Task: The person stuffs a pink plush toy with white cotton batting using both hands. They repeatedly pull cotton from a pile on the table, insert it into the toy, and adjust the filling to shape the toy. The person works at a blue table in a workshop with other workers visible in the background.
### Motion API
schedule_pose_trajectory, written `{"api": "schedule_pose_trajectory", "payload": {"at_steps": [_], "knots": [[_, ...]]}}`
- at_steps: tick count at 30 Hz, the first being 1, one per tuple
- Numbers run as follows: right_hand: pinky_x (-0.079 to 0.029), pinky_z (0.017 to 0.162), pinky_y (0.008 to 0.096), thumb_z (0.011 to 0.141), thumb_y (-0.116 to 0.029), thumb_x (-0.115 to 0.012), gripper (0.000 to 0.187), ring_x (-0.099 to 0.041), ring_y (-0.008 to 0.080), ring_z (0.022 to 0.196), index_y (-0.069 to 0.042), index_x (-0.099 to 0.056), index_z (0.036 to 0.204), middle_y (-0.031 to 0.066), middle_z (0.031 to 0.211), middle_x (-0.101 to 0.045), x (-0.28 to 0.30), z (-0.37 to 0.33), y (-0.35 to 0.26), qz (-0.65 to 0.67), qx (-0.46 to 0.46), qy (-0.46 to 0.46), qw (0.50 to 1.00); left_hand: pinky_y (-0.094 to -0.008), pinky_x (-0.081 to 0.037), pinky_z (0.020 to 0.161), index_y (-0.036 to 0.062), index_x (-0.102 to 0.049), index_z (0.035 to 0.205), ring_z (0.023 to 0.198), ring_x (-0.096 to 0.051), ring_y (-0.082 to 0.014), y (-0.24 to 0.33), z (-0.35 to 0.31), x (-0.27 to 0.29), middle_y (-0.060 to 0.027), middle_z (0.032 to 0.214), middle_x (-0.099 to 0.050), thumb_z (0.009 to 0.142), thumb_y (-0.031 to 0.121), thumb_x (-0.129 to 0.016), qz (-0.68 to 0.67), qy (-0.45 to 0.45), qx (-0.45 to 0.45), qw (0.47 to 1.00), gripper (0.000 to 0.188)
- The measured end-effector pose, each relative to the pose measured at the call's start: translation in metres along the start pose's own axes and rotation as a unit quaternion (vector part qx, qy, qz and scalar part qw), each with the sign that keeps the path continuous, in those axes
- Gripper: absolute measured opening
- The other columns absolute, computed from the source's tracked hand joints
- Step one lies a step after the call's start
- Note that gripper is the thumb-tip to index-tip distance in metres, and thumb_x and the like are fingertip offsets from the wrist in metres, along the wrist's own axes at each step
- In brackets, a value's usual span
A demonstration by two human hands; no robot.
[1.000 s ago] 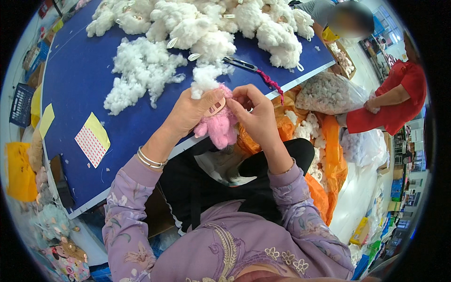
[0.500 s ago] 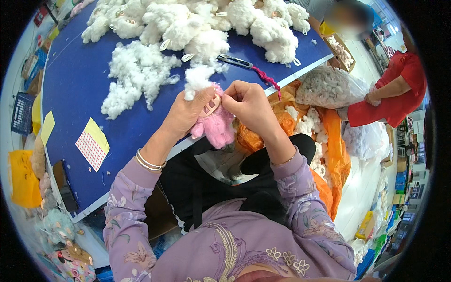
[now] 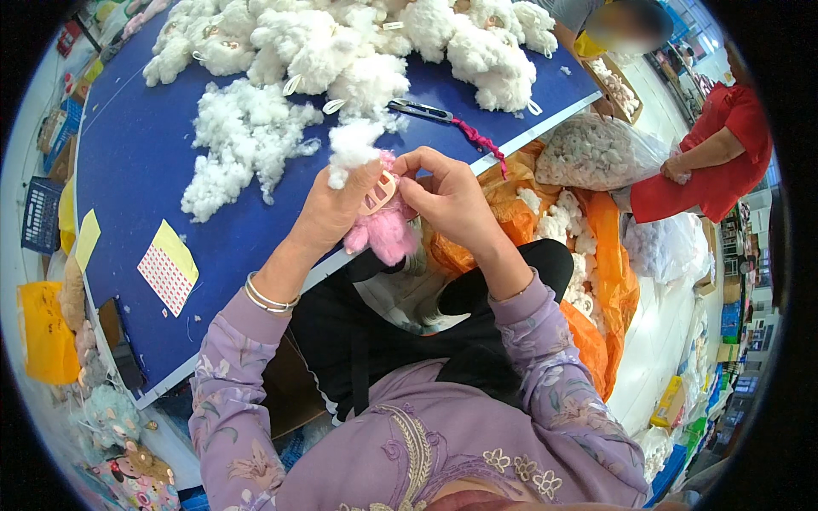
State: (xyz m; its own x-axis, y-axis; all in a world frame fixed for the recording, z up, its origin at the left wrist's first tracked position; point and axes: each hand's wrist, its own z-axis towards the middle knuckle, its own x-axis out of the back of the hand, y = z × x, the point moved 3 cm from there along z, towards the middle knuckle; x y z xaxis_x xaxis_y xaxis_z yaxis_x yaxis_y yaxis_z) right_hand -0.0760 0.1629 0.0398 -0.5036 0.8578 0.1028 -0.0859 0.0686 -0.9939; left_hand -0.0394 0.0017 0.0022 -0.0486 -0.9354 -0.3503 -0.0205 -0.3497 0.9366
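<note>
One pink plush toy (image 3: 390, 237): between your two hands, at the near edge of the blue table (image 3: 256, 255), its rounded lower end toward your lap.
Left hand (image 3: 334, 204): closed round the toy's left side, thumb up beside the beige slotted plate (image 3: 378, 194).
Right hand (image 3: 445, 196): narrow; thumb and bent forefinger pinch at the toy's right edge (whether a thread is in there too is too small to tell).
White fibre tuft (image 3: 354, 145): just above the toy's upper end, by your left thumb; cannot tell whether it joins any filling inside.
Steadying: best left to your left grip, I judge; firm by the plate, gentle on the soft body.
Pinch: work close to the edge in short, even pulls (long tugs could pucker the plush).
Plate: probably stiff; press it flat so it does not tilt.
Wisps: hold them clear of your right fingertips, or they may catch.
Slim metal tool (image 3: 422, 111): on the table ahead, magenta cord (image 3: 479, 140) trailing over the rim.
Loose stuffing (image 3: 243, 140): left of that tool, well apart from your pinch.
</note>
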Motion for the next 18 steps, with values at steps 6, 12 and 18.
{"api": "schedule_pose_trajectory", "payload": {"at_steps": [6, 12, 18], "knots": [[-0.054, 0.062, 0.0247, 0.09, -0.007, -0.064, 0.019, -0.064, 0.0086, 0.072, 0.006, -0.064, 0.103, 0.0056, 0.086, -0.067, 0.011, 0.002, -0.01, -0.006, -0.043, -0.075, 0.996, -0.0231, -0.049, 0.071, 0.0016, -0.063, 0.11, 0.085, -0.058, -0.0069, 0.002, -0.003, -0.004, -0.0024, 0.096, -0.064, 0.097, 0.035, -0.061, -0.012, -0.014, 0.016, 1.0, 0.036], [-0.05, 0.061, 0.0217, 0.091, -0.006, -0.063, 0.011, -0.059, 0.0045, 0.07, 0.005, -0.064, 0.093, -0.0004, 0.079, -0.062, 0.014, 0.0, -0.016, -0.048, -0.057, -0.097, 0.993, -0.0223, -0.047, 0.071, 0.0029, -0.063, 0.11, 0.084, -0.057, -0.0055, 0.005, -0.006, -0.005, -0.0011, 0.095, -0.064, 0.097, 0.034, -0.061, 0.036, -0.05, 0.015, 0.998, 0.034], [-0.05, 0.059, 0.0226, 0.089, -0.005, -0.062, 0.009, -0.059, 0.0058, 0.067, 0.004, -0.062, 0.088, 0.0024, 0.077, -0.062, 0.009, -0.007, -0.004, -0.034, -0.02, 0.023, 0.999, -0.0216, -0.046, 0.069, 0.004, -0.063, 0.108, 0.082, -0.055, -0.0043, 0.005, -0.005, -0.002, 0.0011, 0.093, -0.062, 0.096, 0.036, -0.062, 0.025, -0.049, 0.003, 0.999, 0.034]]}}
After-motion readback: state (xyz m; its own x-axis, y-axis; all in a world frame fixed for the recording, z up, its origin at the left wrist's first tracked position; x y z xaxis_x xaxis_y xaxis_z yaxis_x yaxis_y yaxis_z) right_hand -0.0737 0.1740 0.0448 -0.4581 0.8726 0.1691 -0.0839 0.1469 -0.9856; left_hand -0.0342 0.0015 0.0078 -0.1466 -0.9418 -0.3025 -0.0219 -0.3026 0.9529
